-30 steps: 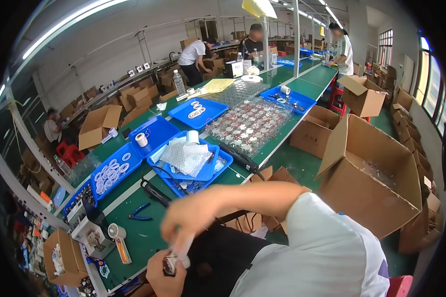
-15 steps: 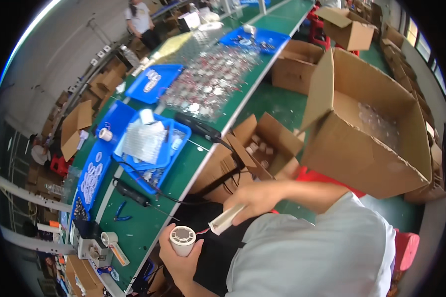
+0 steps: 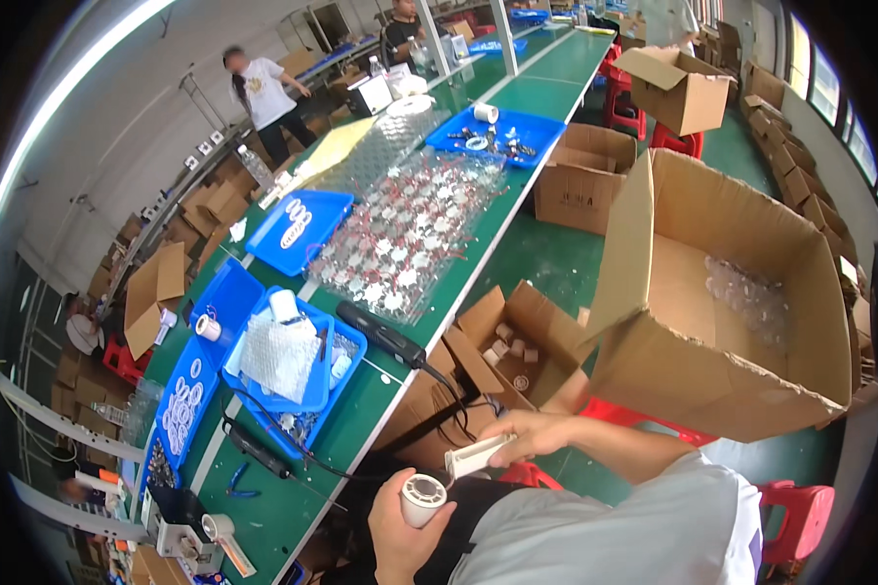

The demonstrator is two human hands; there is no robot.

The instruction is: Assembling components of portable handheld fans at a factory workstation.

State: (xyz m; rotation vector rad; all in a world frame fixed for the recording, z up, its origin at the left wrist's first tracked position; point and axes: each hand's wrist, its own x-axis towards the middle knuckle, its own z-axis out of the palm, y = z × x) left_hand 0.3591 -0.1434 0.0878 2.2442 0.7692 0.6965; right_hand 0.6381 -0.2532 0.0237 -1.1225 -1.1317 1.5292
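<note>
My left hand [image 3: 397, 534] is wrapped round a white cylindrical housing [image 3: 424, 499], whose vented round end with a grey centre faces up. Just to its right, my right hand [image 3: 529, 434] grips a long white handle shell [image 3: 473, 456] that has a hollow side. Thin wires [image 3: 450, 481] run between the cylinder and the handle. Both parts are held over my lap, beside the edge of the green bench [image 3: 361, 444]. Some of the right fingers are hidden behind the handle.
On the bench are black corded electric screwdrivers [image 3: 380, 333], blue cutters [image 3: 239, 485], blue trays [image 3: 300, 232] of parts and a bubble-wrap sheet with many small metal pieces [image 3: 400, 234]. A large cardboard box [image 3: 712, 366] stands at right, near a red stool [image 3: 790, 517]. Other people stand farther off.
The view has shifted, and both hands with their parts appear farther right and lower, with the handle shell held flatter. Each hand keeps its hold.
</note>
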